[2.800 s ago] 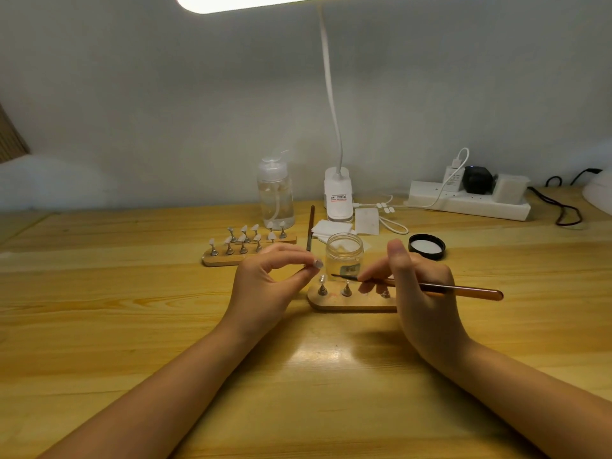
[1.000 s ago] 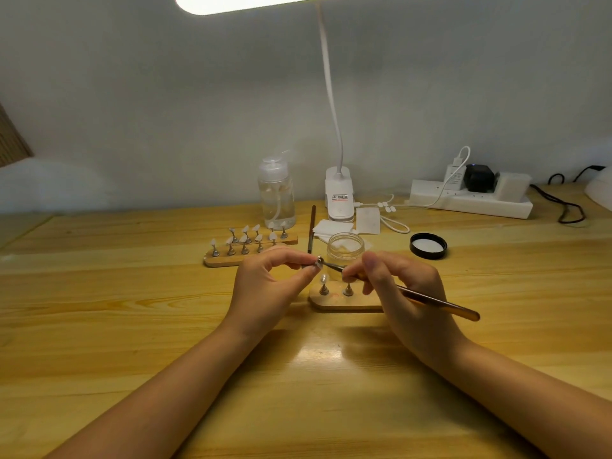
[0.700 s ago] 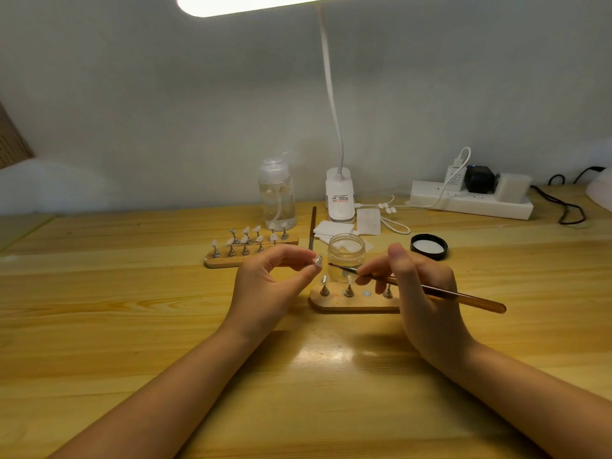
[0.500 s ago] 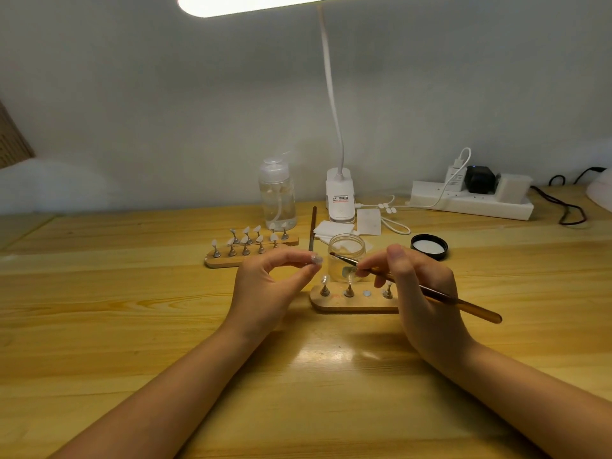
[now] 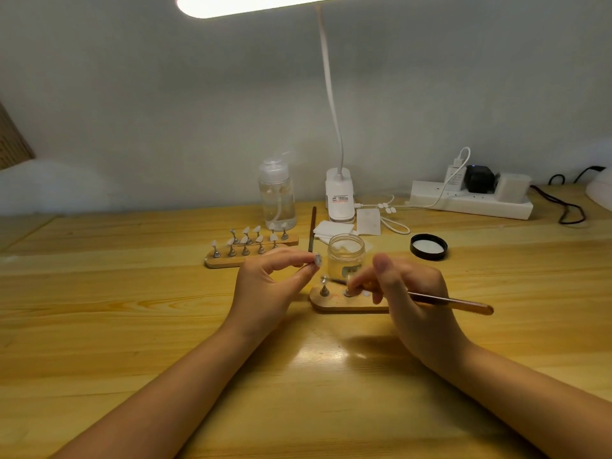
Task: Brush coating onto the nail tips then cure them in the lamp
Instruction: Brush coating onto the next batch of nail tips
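Observation:
My left hand (image 5: 270,286) pinches a small metal stand with a nail tip (image 5: 318,259) between thumb and forefinger, held above the table. My right hand (image 5: 409,293) holds a thin brown brush (image 5: 457,302), and its fingertips touch a stand on the near wooden holder (image 5: 334,303). One more stand with a tip (image 5: 324,288) sits upright at that holder's left end. An open clear jar (image 5: 346,256) stands just behind. A second wooden holder (image 5: 231,260) with several tipped stands lies to the back left.
The jar's black lid (image 5: 428,247) lies to the right. A clear pump bottle (image 5: 277,195), a white desk lamp base (image 5: 339,197), white wipes (image 5: 332,230), another brush (image 5: 311,230) and a power strip (image 5: 470,202) line the back. A white curing lamp's edge (image 5: 601,188) shows far right.
My right hand pulled the brush back from the tip in my left hand, passed by the jar, and lowered its fingertips onto a stand on the near holder. My left hand barely moved.

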Available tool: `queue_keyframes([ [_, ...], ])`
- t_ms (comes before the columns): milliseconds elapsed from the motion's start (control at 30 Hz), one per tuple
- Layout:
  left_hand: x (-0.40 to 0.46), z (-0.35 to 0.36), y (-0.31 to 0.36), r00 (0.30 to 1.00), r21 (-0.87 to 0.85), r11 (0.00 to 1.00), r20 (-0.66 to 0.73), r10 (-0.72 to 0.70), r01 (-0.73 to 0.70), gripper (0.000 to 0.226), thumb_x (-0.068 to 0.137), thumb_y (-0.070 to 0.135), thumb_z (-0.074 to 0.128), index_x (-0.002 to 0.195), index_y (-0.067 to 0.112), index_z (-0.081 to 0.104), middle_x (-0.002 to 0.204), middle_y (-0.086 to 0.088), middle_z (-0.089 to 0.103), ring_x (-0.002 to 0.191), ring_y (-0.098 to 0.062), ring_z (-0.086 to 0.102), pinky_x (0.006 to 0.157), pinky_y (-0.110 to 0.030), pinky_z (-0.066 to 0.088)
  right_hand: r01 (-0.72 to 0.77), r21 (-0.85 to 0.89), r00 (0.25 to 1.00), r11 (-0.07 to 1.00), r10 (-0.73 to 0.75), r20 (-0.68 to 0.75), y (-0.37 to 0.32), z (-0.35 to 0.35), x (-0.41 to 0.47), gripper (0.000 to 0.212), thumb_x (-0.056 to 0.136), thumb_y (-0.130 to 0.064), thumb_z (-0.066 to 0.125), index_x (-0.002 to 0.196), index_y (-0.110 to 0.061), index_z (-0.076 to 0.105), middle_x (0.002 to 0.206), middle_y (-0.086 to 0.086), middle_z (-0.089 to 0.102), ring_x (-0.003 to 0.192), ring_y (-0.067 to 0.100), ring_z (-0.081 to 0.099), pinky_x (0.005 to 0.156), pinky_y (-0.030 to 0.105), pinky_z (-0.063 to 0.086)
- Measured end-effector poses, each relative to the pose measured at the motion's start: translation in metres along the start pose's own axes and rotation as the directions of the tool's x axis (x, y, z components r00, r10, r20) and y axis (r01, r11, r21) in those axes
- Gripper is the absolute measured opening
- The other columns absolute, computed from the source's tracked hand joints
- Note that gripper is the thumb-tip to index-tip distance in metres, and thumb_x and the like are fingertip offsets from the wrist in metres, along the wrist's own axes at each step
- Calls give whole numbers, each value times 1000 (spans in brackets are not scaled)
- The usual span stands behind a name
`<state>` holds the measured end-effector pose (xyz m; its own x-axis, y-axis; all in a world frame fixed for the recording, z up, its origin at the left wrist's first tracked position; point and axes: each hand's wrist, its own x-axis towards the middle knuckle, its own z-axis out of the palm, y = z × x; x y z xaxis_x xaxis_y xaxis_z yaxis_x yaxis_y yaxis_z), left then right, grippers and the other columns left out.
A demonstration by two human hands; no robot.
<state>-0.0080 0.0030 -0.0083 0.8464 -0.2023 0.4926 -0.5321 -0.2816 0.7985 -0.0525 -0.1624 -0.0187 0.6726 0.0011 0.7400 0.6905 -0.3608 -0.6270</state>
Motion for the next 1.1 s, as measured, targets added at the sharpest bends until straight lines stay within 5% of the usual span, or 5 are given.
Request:
queue_keyframes([
  [433, -1, 0, 2, 1000, 7, 1000, 20, -18, 18, 22, 77, 7, 67, 88, 26, 67, 88, 12, 66, 89, 3, 58, 78, -4, 42, 13, -30, 1000, 999, -13, -27, 1, 2, 2, 46, 91, -41, 32, 79, -12, 64, 74, -1, 65, 74, 8, 61, 66, 23, 50],
  [600, 1, 1, 2, 1000, 11, 1000, 18, -19, 19, 21, 77, 8, 67, 90, 24, 67, 88, 11, 66, 90, 2, 58, 79, -6, 43, -7, 12, 998, 1000, 7, -61, 0, 0, 0, 53, 91, -49, 29, 72, -13, 63, 68, -2, 63, 69, 6, 61, 62, 12, 45],
  [800, 0, 2, 2, 1000, 0, 1000, 6, -23, 23, 22, 77, 6, 67, 89, 25, 67, 86, 10, 65, 85, 3, 58, 74, -5, 43, 3, -78, 1000, 997, -5, -20, 2, 2, 3, 41, 91, -39, 33, 81, -14, 64, 77, -3, 64, 77, 7, 61, 66, 27, 50],
  [967, -2, 0, 3, 1000, 2, 1000, -9, -25, 25, 26, 77, 6, 68, 84, 30, 66, 83, 12, 64, 81, 10, 56, 72, -3, 42, -32, 47, 998, 998, 35, -60, 1, 2, 2, 48, 91, -49, 30, 71, -20, 62, 66, -6, 63, 65, 4, 61, 61, 12, 45],
  [1100, -2, 1, 3, 1000, 14, 1000, -7, -27, 28, 25, 76, 6, 68, 85, 29, 66, 81, 12, 63, 80, 10, 56, 71, -4, 42, 18, -65, 999, 998, -21, -42, 2, 2, 2, 47, 92, -43, 31, 80, -12, 64, 75, -5, 64, 75, 6, 61, 64, 22, 49],
])
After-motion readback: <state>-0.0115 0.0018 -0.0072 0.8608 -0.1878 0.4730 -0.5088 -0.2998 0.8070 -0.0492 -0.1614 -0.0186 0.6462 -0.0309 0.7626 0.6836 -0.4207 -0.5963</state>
